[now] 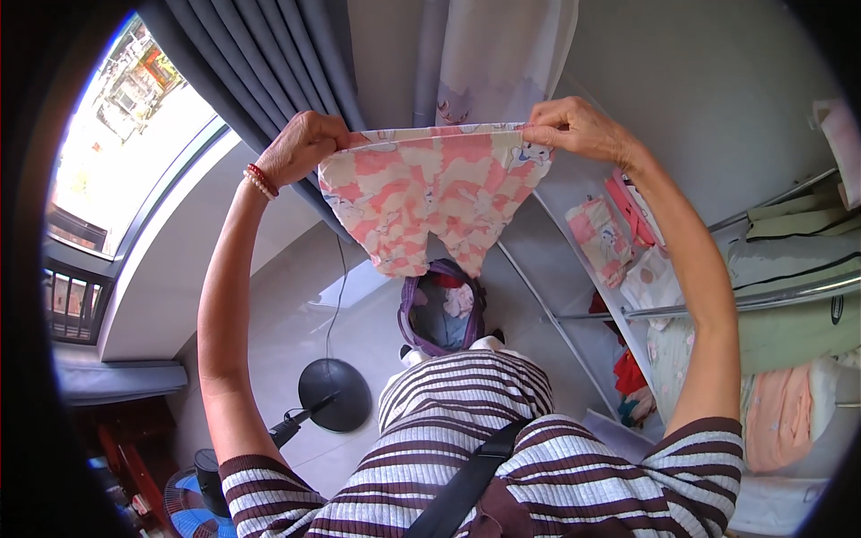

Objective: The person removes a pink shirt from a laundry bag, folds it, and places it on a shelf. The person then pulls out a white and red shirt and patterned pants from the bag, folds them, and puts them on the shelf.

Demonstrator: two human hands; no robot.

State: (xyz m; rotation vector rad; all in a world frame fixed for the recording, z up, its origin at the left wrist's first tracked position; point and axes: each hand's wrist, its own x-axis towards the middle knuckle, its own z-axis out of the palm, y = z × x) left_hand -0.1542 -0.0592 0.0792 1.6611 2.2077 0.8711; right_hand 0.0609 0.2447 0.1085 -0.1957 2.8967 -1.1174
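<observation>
A pair of pink and cream printed pants (430,188) with cartoon animals hangs stretched out in front of me, waistband up and legs down. My left hand (304,144) pinches the left end of the waistband between thumb and fingers. At the opposite end, my right hand (578,131) grips the waistband in the same way. The two layers of the waistband sit slightly apart along the top. Below the pants legs, a purple-rimmed basket or bag (407,316) stands on the floor by my feet, with some cloth inside.
A black round base (334,395) with a pole stands on the tiled floor, a cord running past it. On the right, wardrobe shelves hold a folded printed garment (599,239), red clothing (630,373) and a metal rail (746,302). Grey curtains (259,60) hang beside the window.
</observation>
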